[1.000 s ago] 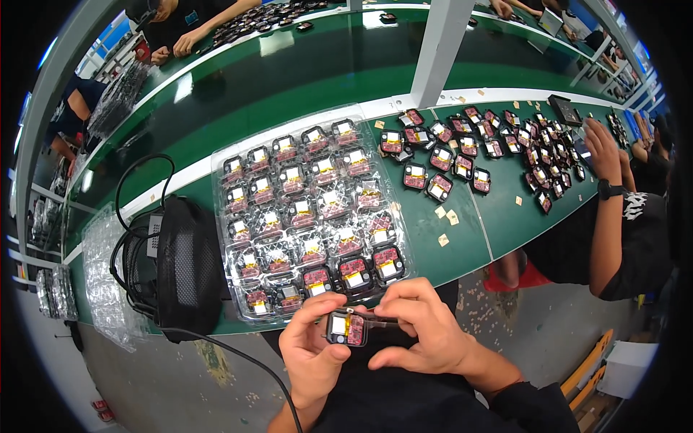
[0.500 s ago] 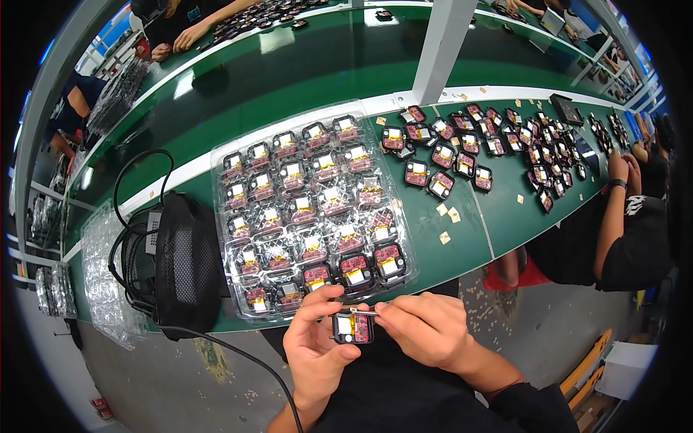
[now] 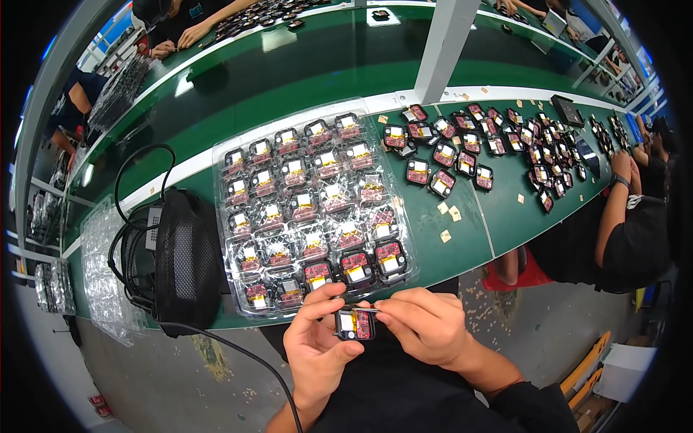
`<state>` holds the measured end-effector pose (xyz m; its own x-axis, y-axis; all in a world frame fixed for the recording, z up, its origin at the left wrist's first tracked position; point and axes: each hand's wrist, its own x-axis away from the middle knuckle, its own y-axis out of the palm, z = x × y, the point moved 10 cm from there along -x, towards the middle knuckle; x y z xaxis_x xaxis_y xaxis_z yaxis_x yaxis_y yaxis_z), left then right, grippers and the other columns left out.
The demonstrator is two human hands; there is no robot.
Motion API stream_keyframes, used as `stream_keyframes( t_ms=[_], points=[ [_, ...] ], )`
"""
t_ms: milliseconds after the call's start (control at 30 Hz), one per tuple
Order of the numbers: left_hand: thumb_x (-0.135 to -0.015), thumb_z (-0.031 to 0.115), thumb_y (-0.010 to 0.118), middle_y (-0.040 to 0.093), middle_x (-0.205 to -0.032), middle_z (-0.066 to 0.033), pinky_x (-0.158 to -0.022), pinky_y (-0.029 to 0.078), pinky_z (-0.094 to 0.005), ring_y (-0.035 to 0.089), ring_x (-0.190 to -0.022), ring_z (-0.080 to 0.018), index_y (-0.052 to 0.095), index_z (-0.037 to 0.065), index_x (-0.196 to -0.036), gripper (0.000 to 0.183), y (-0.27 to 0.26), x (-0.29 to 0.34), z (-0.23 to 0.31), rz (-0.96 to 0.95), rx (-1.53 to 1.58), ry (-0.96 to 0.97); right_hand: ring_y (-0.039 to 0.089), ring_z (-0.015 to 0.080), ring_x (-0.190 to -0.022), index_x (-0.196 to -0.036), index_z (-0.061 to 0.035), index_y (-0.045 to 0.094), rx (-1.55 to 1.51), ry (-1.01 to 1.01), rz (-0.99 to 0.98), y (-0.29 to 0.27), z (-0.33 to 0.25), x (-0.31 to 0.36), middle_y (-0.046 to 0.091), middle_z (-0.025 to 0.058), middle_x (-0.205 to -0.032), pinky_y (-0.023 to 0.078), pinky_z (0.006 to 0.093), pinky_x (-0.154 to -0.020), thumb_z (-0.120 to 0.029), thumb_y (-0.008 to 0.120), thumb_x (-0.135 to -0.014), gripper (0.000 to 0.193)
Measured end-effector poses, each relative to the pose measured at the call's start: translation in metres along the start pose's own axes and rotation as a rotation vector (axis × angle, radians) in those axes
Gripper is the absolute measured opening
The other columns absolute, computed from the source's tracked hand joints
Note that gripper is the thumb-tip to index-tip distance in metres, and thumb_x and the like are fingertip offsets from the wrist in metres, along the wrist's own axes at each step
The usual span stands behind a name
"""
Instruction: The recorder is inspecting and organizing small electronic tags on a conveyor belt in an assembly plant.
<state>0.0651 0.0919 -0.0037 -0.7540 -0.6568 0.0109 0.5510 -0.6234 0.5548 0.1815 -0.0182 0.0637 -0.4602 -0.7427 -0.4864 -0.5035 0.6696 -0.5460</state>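
Hands first: your left hand [image 3: 317,353] cradles a small square black module [image 3: 354,324], thumb below it and fingers curled over its top left corner, so that hand is clamped on the part. Your right hand [image 3: 426,328] meets it from the other side, fingertips pinched together against the module's right edge; whether they grip a thin tool or tab there is too small to tell. The module sits right between the two hands, face up, showing a pale patch beside a red one, held clear of the worktop [image 3: 498,216] and just off its near edge.

Directly beyond your knuckles lies a clear plastic tray [image 3: 224,155] filled with rows of like modules; its nearest row is just ahead of your fingertips. To the left of your left hand a black mesh pouch [image 3: 188,252] rests on the worktop with black cables [image 3: 137,162] looped around it, and one cable trails down past your left wrist. Farther off to the right of your right hand, loose modules [image 3: 462,144] are scattered across the green surface, with small tan scraps [image 3: 449,211] between them and the tray. Another person's forearm [image 3: 613,202] reaches onto the worktop well to your right
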Motion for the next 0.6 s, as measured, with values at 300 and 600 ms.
stream_keyframes(
  t_ms=[300,600],
  points=[
    [-0.079,0.012,0.092,0.05,-0.146,-0.0195,-0.102,0.056,-0.0374,0.065,-0.122,-0.0295,0.062,-0.003,-0.132,0.063,-0.004,0.002,0.002,0.037,-0.02,-0.015,0.065,0.0168,-0.059,-0.099,-0.0022,0.075,0.134,-0.166,0.044,0.001,-0.011,0.003,0.068,0.0052,-0.083,0.052,0.0292,-0.052,-0.011,0.085,-0.078,0.025],
    [-0.079,0.009,0.091,0.05,-0.147,-0.0203,-0.095,0.058,-0.0337,0.067,-0.118,-0.0265,0.062,-0.005,-0.134,0.064,-0.001,0.001,0.003,0.066,-0.031,-0.065,0.064,0.0148,-0.057,-0.1,-0.0018,0.076,0.186,-0.174,0.093,0.002,-0.012,0.012,0.069,0.0047,-0.084,0.048,0.0273,-0.049,-0.012,0.083,-0.079,0.024]
  ],
)
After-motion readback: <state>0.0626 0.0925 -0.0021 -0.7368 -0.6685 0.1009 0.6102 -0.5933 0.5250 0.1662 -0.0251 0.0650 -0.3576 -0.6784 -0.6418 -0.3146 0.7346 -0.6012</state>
